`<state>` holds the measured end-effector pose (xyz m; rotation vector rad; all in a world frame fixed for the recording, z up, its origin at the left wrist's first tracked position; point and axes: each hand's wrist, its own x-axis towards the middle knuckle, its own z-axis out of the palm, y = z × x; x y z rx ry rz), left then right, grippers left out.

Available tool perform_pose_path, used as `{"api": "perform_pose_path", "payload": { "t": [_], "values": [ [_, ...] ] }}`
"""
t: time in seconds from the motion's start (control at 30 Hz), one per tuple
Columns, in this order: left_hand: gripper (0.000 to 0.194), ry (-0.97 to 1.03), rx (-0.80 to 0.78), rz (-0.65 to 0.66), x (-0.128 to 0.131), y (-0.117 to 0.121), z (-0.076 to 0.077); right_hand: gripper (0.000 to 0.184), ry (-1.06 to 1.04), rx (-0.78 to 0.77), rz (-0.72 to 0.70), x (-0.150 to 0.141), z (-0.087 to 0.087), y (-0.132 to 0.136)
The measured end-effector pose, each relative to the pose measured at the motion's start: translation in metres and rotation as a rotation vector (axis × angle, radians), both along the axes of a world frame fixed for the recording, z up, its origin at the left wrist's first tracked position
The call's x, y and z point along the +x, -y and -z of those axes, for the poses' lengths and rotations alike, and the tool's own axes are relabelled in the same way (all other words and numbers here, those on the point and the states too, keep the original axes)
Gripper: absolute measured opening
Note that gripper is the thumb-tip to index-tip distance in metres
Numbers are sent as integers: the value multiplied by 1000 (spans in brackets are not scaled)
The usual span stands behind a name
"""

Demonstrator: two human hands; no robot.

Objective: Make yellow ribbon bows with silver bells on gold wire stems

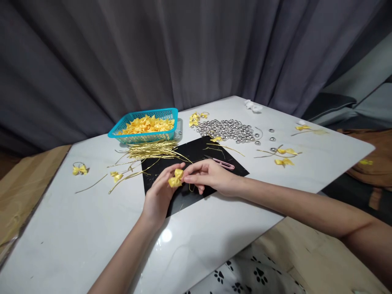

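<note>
Between my two hands, over a black mat [180, 204], is a small yellow ribbon bow [175, 179]. My left hand [158, 196] curls around its left side, the fingertips partly hidden behind it. Thumb and index finger of my right hand [211, 177] pinch at the bow's right edge. A thin gold strand [191, 188] shows below the right fingers. Just behind my right hand lies a pink-handled cutter [225, 164] on the mat. Gold twist ties [150, 150] are piled beyond my left hand.
A blue plastic basket [143, 136] of yellow bows stands at the back. Right of it spreads a heap of shiny silver domed pieces [229, 130]. Loose bows with ties [284, 162] lie at right, another bow [80, 168] at left. Crumpled white material [252, 106] sits near the back edge.
</note>
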<state>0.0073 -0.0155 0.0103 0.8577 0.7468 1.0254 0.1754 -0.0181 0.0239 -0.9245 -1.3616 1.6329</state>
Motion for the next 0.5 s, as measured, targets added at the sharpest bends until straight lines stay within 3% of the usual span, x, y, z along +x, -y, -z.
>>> {"api": "perform_pose_path", "payload": {
  "t": [0.1,0.2,0.3,0.5],
  "values": [
    [28,-5,-43,-35,1,-3,5,19,-50,13,123,1,3,-3],
    [28,-113,15,-53,3,-4,8,17,-68,14,195,1,5,-4],
    [22,-204,71,-126,4,-3,9,16,-53,15,180,1,6,-4],
    [23,-154,53,-207,4,-2,7,17,3,4,180,0,8,-3]
  ]
}}
